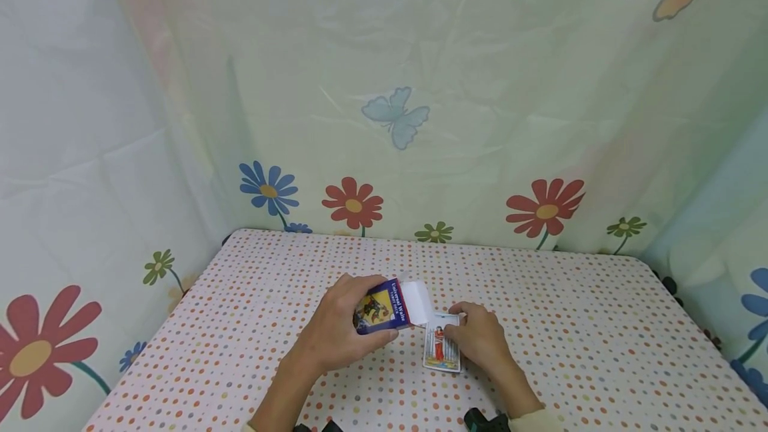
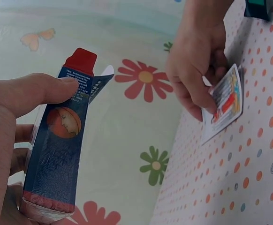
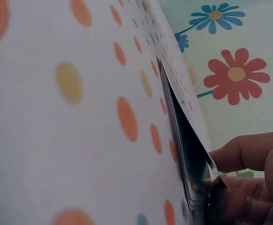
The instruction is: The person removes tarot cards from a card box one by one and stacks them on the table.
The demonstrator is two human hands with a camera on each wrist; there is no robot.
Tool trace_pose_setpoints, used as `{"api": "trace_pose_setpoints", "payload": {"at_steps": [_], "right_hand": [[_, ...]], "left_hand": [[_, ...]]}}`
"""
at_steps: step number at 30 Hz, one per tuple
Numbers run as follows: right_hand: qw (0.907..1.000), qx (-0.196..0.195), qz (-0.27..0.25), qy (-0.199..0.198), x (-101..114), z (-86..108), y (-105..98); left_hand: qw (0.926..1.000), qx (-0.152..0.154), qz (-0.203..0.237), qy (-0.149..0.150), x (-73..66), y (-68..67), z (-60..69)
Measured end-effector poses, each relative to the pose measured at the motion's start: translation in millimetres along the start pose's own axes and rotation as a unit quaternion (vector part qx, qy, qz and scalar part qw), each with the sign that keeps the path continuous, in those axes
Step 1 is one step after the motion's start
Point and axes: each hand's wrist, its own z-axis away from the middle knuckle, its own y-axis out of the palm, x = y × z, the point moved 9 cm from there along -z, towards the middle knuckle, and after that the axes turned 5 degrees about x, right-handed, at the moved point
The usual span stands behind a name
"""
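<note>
The box (image 1: 381, 308) in the left hand (image 1: 337, 323) is left of the cards (image 1: 437, 355) on the table (image 1: 240, 345), the curtain (image 1: 468, 65) behind.

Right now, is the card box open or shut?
Open: the box has its white flap swung out, and its red side tab sticks out too.

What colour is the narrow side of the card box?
The card box is mostly dark blue there, best seen in the left wrist view.
</note>
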Motion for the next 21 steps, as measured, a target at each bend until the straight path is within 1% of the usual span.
{"api": "trace_pose_setpoints", "payload": {"at_steps": [5,11,21], "right_hand": [[0.9999,0.002,0.014,0.004,-2.6,-1.3,-1.1],[0.9999,0.008,0.003,0.009,-5.7,-2.5,-1.1],[1.0,0.002,-0.006,0.006,-5.7,-2.6,-1.5]], "left_hand": [[1.0,0.002,0.0,-0.003,-0.3,0.2,0.1],[1.0,0.006,0.001,-0.006,-0.9,0.8,0.4],[0.9999,0.009,-0.003,-0.012,-0.5,2.0,1.0]]}}
